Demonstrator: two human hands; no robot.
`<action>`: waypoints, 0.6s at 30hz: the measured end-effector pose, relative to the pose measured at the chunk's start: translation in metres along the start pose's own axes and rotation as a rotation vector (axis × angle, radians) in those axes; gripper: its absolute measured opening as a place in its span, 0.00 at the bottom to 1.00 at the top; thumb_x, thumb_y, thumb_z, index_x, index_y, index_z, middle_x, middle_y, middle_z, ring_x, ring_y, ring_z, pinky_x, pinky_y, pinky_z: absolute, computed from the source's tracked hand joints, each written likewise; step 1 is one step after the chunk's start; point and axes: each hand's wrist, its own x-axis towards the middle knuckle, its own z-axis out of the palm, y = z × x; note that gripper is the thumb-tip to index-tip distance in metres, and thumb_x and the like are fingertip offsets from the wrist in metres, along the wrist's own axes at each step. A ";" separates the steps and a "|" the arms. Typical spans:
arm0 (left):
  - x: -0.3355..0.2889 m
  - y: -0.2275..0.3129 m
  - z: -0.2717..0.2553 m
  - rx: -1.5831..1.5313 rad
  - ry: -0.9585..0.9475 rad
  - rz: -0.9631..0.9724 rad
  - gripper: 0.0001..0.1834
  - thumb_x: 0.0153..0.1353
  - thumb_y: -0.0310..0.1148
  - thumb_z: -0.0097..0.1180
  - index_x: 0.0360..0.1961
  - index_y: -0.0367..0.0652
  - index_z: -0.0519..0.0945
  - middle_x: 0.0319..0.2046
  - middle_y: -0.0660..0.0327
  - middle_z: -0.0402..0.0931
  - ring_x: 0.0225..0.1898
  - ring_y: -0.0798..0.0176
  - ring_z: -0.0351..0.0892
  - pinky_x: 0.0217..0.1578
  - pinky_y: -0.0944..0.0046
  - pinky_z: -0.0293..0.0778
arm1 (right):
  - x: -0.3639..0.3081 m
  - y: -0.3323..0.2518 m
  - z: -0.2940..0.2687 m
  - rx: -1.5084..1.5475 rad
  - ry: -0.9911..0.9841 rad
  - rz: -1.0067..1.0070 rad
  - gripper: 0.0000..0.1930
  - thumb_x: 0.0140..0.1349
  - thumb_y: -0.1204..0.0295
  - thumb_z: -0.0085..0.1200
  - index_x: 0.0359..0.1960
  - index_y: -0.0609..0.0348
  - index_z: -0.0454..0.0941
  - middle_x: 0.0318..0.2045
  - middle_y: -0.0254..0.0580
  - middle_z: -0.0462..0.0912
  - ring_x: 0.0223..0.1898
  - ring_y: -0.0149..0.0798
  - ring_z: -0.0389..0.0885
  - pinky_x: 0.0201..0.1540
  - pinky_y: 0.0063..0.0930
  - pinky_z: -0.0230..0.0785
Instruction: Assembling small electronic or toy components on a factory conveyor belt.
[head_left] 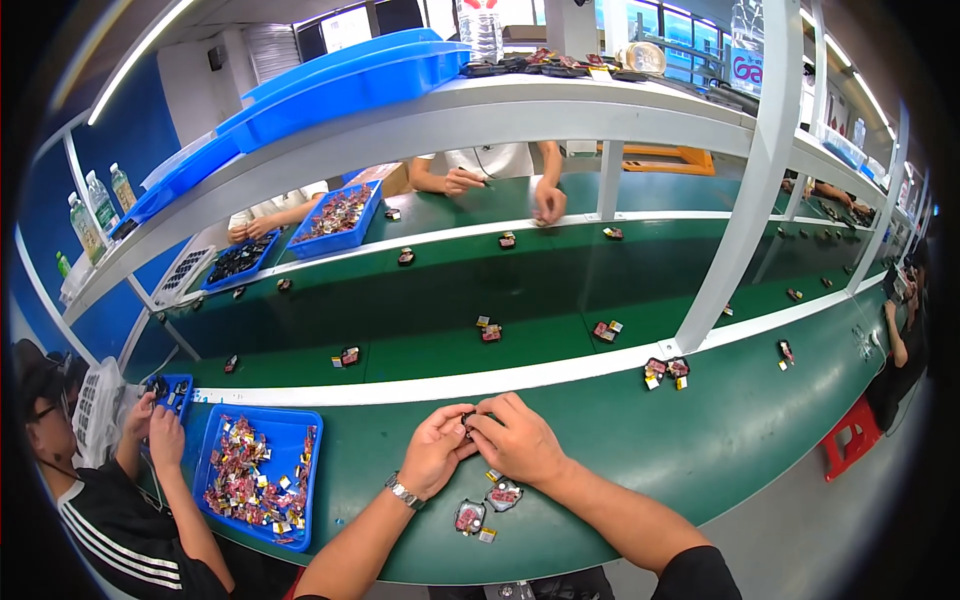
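Observation:
My left hand [432,453] and my right hand [518,440] meet over the green workbench. Between their fingertips they pinch a small black part [468,423], mostly covered by the fingers. A watch with a metal band [404,491] is on my left wrist. Just below my hands, two small black-rimmed assemblies with red circuit boards lie on the bench: one nearer me [469,517], the other slightly farther and to the right [504,494]. Each has a small yellow-and-white piece beside it.
A blue tray [284,440] of red circuit boards stands left. Beside it a co-worker [110,510] handles parts. Beyond a white rail [480,383], a green belt [430,345] carries several assemblies. A white post [745,190] rises right. Other people sit across the belt.

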 end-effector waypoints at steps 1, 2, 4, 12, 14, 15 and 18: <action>0.000 -0.001 0.000 0.002 0.004 -0.008 0.17 0.68 0.27 0.51 0.57 0.37 0.68 0.50 0.57 0.76 0.52 0.61 0.77 0.55 0.53 0.75 | -0.001 0.001 0.001 -0.025 -0.008 -0.006 0.09 0.48 0.78 0.60 0.34 0.61 0.79 0.37 0.39 0.77 0.41 0.42 0.77 0.41 0.33 0.75; 0.001 -0.001 0.000 0.000 0.004 -0.008 0.17 0.68 0.27 0.51 0.57 0.37 0.68 0.50 0.57 0.76 0.52 0.61 0.77 0.55 0.53 0.75 | 0.000 0.001 0.000 -0.026 -0.010 -0.006 0.09 0.48 0.78 0.60 0.34 0.61 0.79 0.37 0.39 0.77 0.41 0.42 0.77 0.41 0.33 0.75; 0.001 -0.001 0.000 -0.011 -0.003 0.000 0.18 0.69 0.27 0.51 0.58 0.37 0.68 0.50 0.57 0.76 0.52 0.61 0.77 0.55 0.53 0.75 | 0.000 0.001 0.000 -0.051 -0.024 -0.017 0.10 0.48 0.78 0.59 0.34 0.61 0.79 0.38 0.39 0.77 0.41 0.42 0.76 0.41 0.32 0.75; -0.003 0.004 0.008 0.002 0.035 -0.012 0.17 0.70 0.25 0.48 0.58 0.37 0.67 0.46 0.61 0.78 0.49 0.66 0.78 0.54 0.57 0.76 | -0.003 0.000 0.003 -0.107 -0.040 -0.019 0.11 0.47 0.78 0.62 0.36 0.60 0.80 0.38 0.39 0.78 0.41 0.42 0.77 0.41 0.31 0.75; -0.001 0.002 0.006 -0.002 0.032 -0.012 0.17 0.70 0.25 0.48 0.58 0.37 0.67 0.46 0.61 0.78 0.49 0.66 0.78 0.54 0.57 0.76 | -0.003 0.002 0.004 -0.131 -0.047 -0.030 0.11 0.48 0.78 0.62 0.35 0.61 0.80 0.38 0.39 0.78 0.40 0.42 0.77 0.41 0.31 0.75; 0.000 0.003 0.007 -0.004 0.020 -0.006 0.16 0.70 0.25 0.47 0.58 0.37 0.68 0.46 0.61 0.78 0.49 0.66 0.78 0.55 0.57 0.76 | -0.002 0.001 0.003 -0.146 -0.038 -0.039 0.11 0.48 0.78 0.62 0.35 0.61 0.80 0.38 0.39 0.78 0.40 0.41 0.78 0.41 0.31 0.75; -0.003 0.002 0.009 0.002 0.033 -0.004 0.16 0.70 0.24 0.46 0.58 0.37 0.68 0.46 0.61 0.78 0.49 0.65 0.78 0.54 0.58 0.76 | -0.005 -0.001 0.007 -0.197 -0.039 -0.052 0.11 0.48 0.76 0.61 0.35 0.61 0.80 0.37 0.39 0.79 0.40 0.41 0.78 0.40 0.31 0.75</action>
